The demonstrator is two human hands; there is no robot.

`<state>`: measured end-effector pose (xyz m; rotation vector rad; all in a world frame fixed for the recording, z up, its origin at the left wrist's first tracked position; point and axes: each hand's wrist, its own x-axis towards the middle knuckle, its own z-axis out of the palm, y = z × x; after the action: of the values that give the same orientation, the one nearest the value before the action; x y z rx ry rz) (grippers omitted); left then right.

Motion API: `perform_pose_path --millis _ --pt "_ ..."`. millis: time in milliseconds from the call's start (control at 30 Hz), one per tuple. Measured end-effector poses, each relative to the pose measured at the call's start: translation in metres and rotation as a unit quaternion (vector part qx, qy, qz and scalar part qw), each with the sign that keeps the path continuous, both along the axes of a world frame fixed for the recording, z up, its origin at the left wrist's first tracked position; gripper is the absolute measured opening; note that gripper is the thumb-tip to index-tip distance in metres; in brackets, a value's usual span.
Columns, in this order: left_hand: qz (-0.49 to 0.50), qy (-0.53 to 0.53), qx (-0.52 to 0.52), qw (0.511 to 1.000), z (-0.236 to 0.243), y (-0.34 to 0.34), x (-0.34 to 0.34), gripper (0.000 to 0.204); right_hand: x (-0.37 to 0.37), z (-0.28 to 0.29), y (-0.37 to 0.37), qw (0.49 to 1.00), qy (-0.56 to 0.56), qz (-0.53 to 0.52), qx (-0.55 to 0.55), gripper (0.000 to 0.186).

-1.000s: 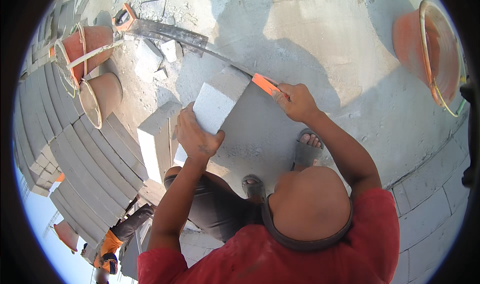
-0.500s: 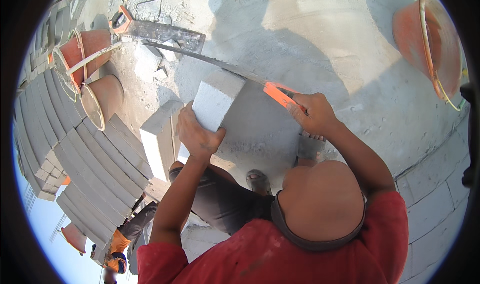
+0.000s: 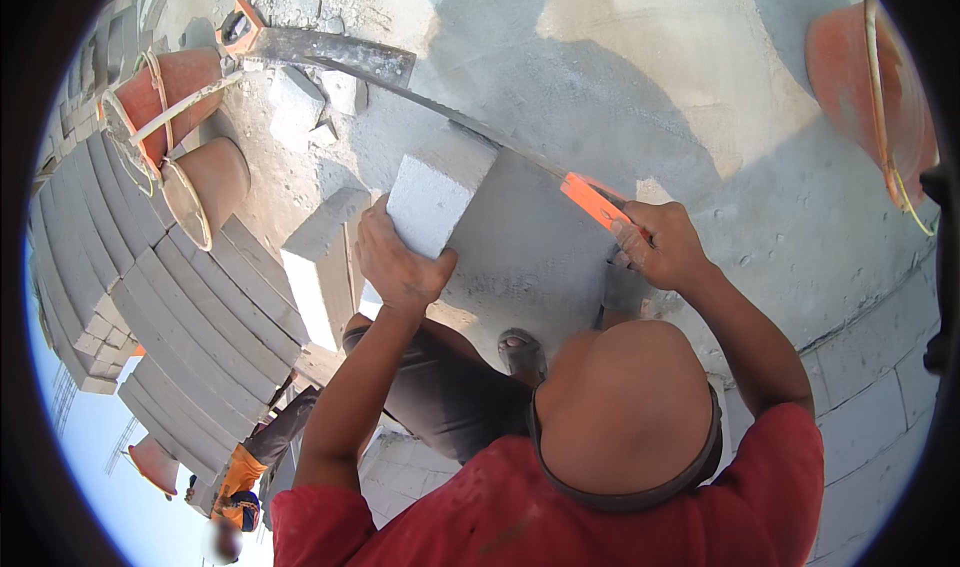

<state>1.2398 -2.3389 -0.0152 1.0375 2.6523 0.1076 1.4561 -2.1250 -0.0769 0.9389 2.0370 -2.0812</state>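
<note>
A pale grey lightweight concrete block (image 3: pixel 432 204) stands tilted in front of me. My left hand (image 3: pixel 402 262) is wrapped round its near part, thumb on the right side, fingers over the left. My right hand (image 3: pixel 660 242) is closed round the orange handle of a handsaw (image 3: pixel 594 200). The saw's long toothed blade, seen nearly edge-on, lies across the block's far end and reaches beyond it to the upper left. How deep it sits in the block cannot be made out. Left of my left hand stands another block (image 3: pixel 312 282).
A second handsaw (image 3: pixel 345 59) lies beyond, near broken block pieces (image 3: pixel 296 107). Orange buckets stand at left (image 3: pixel 165 97), (image 3: pixel 218 189) and at upper right (image 3: pixel 845 82). Stacked blocks (image 3: pixel 190 307) fill the left side. Another person (image 3: pixel 240 477) is at lower left.
My right hand has drawn the saw back to the right and slightly nearer, with its blade still across the block. My left hand keeps its hold on the block.
</note>
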Motion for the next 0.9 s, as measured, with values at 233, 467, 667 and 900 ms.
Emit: perform_pose_path --millis 233,467,667,900 --pt "-0.007 0.003 0.007 1.000 -0.002 -0.003 -0.002 0.086 -0.015 -0.029 0.002 0.990 0.001 0.068 0.123 0.038" --pt "-0.009 0.001 0.021 1.000 -0.003 -0.002 -0.002 0.085 0.005 -0.012 -0.003 0.996 -0.047 0.057 0.058 0.038" --pt "0.004 0.006 0.005 1.000 0.000 0.003 -0.001 0.085 -0.011 -0.013 0.004 0.997 0.009 0.050 0.062 0.036" --pt "-0.010 0.012 0.029 0.999 -0.001 0.000 0.000 0.085 0.025 0.007 -0.008 0.999 -0.017 -0.003 0.032 0.036"
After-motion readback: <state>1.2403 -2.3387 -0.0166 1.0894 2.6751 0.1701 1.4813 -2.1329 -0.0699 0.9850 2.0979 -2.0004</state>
